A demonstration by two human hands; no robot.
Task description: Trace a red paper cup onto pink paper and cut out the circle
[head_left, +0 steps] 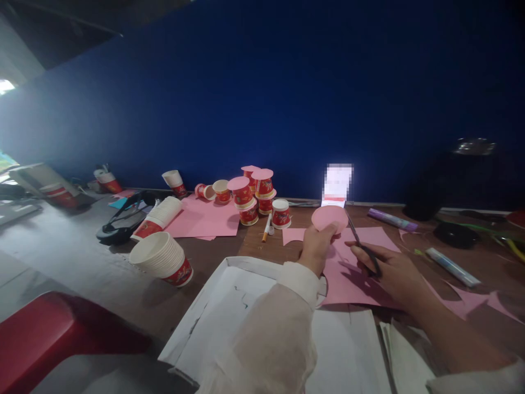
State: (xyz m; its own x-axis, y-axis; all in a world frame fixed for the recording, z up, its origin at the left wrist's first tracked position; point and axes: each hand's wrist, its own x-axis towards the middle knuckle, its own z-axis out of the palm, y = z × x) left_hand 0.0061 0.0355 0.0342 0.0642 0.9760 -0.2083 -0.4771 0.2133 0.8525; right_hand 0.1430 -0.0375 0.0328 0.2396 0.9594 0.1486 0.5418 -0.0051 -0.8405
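My left hand (318, 246) pinches a round piece of pink paper (328, 218) by its near edge, holding it up above the table. Beside it, my right hand (381, 265) grips a pair of dark-handled scissors (358, 234), whose blades point up and away, close to the circle's right side. Under both hands lies a pink sheet of paper (348, 282) with curved cut edges. To the left, several red paper cups (241, 196) are stacked with pink paper discs on and between them. A white-bottomed red cup (281, 214) stands upside down next to them.
Nested paper cups (164, 257) lie at the left, near pink sheets (209, 216) and a black strap (118, 224). A lit phone (337, 183) leans on the blue partition (262, 98). A purple tube (392, 220), pink scraps (467, 301) and a white box (221, 301) surround my hands.
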